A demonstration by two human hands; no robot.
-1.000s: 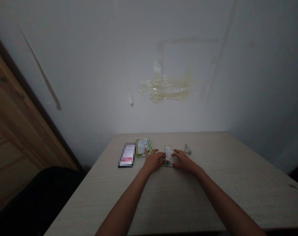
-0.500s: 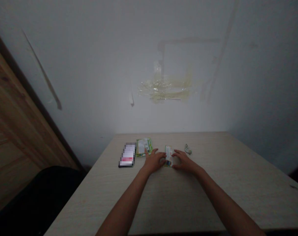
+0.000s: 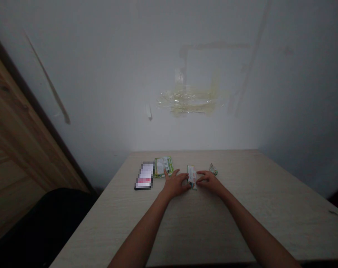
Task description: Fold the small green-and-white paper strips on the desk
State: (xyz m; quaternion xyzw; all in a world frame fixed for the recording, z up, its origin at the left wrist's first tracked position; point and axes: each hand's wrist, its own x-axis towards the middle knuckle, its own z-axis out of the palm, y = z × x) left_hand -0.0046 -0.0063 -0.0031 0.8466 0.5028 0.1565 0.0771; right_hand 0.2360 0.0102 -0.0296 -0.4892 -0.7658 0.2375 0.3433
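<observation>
I see the packet (image 3: pixel 192 174) on the table (image 3: pixel 191 230), between the hands; the left hand (image 3: pixel 174 185) touches its left edge; the right hand (image 3: pixel 212 182) curls at its right; whether either grips, I can't tell.

The table (image 3: pixel 202 227) has a pale top with a fine wood-like grain and a dark mark (image 3: pixel 333 213) near its right edge. Toward the far side, at left, lies a phone (image 3: pixel 144 176), face up, its screen pixelated. Just right of it is a green and white packet (image 3: pixel 163 165), lying flat. A narrow strip (image 3: pixel 192 175) with print lies near the middle, and a small crumpled wrapper (image 3: pixel 213 169) sits farther right.
</observation>
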